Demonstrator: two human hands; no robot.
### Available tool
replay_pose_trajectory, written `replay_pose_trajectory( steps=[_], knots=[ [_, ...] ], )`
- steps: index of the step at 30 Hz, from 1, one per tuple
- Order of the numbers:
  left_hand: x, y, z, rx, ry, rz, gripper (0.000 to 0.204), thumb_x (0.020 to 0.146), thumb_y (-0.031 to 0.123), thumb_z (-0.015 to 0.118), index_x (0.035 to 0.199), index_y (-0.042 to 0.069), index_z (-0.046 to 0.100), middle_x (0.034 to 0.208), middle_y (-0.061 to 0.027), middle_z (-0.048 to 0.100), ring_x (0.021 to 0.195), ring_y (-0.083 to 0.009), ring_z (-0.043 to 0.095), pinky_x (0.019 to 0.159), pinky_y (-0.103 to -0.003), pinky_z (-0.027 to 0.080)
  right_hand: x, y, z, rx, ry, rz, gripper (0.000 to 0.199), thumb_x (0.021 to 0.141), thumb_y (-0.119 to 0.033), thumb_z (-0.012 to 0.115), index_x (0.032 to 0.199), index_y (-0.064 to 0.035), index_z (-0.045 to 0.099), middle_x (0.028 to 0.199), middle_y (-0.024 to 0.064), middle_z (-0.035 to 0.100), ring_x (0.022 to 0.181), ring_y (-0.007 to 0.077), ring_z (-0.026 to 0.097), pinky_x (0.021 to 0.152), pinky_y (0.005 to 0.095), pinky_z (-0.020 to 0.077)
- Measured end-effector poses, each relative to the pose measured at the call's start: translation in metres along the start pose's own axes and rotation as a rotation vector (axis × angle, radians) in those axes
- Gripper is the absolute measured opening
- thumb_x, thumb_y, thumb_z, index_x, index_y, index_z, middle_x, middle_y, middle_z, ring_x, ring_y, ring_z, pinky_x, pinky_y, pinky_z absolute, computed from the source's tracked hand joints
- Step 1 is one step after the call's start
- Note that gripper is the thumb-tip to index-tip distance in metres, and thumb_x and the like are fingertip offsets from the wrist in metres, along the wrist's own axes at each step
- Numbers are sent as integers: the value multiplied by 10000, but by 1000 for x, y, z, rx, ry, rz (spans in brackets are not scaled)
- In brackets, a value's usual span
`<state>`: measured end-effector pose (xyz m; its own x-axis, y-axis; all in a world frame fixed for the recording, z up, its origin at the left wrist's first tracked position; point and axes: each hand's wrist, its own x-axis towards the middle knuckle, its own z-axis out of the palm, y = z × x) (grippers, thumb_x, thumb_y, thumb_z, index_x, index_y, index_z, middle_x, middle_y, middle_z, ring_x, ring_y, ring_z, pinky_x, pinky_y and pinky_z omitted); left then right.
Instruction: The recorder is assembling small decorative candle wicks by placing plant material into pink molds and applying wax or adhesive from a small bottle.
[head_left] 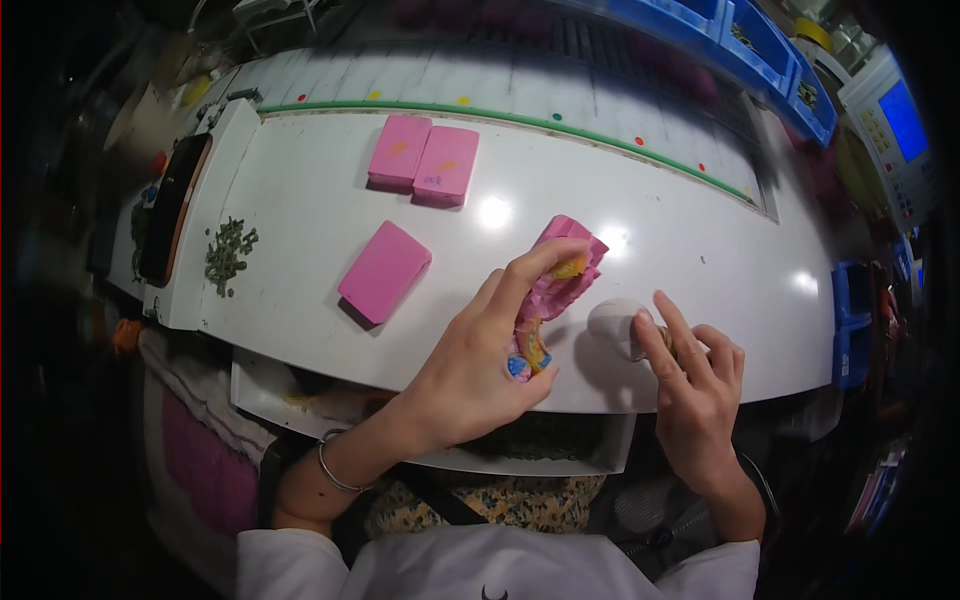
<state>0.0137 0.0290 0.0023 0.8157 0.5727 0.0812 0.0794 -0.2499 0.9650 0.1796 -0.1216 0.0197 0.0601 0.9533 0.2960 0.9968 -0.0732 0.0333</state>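
Note:
My left hand (484, 343) is wrapped round a pink rubber mould (565, 230), its cut inner faces bent apart. Yellow patches show on the mould, with a blue one near my thumb. In my right hand (697, 385), the fingers grip a rounded white cloth bundle or pad (611, 328) just right of the mould; its exact kind is unclear. Left of my left hand, a closed pink block (385, 272) lies on the white tabletop (300, 170). Two more pink blocks, one on the left (399, 148) and one on the right (446, 164), touch side by side farther back.
Small green pieces (230, 255) lie heaped at the left, near a dark phone-like slab (176, 210). A green strip (400, 106) borders the table's back. Blue bins (765, 50) and a control panel with a blue screen (890, 130) stand at the right. An open drawer (600, 455) sits below.

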Motion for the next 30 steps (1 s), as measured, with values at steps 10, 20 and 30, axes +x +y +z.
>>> replay_pose_trajectory(
  steps=[10,20,30],
  knots=[
    [0,-7,5,18,77,180,740,680,-68,634,1336,51,314,1292,-97,450,1168,-206,493,931,-271,407,7,-4,-7,626,-272,166,706,637,152,559,1308,-49,467,1236,189,496,936,305,529,783,364,451],
    [2,-6,2,74,63,123,770,643,-109,633,1332,80,348,1236,-103,472,1072,-251,497,878,-299,427,23,-12,-13,501,55,-58,593,644,68,585,1229,-12,540,1217,201,542,855,290,565,783,343,474],
    [5,2,-1,213,5,76,805,637,-88,676,1341,123,348,1280,-56,458,990,-272,471,756,-323,473,46,-11,-30,336,-165,-238,542,670,15,580,1194,-124,595,1236,124,557,870,291,527,727,342,451]
  ],
)
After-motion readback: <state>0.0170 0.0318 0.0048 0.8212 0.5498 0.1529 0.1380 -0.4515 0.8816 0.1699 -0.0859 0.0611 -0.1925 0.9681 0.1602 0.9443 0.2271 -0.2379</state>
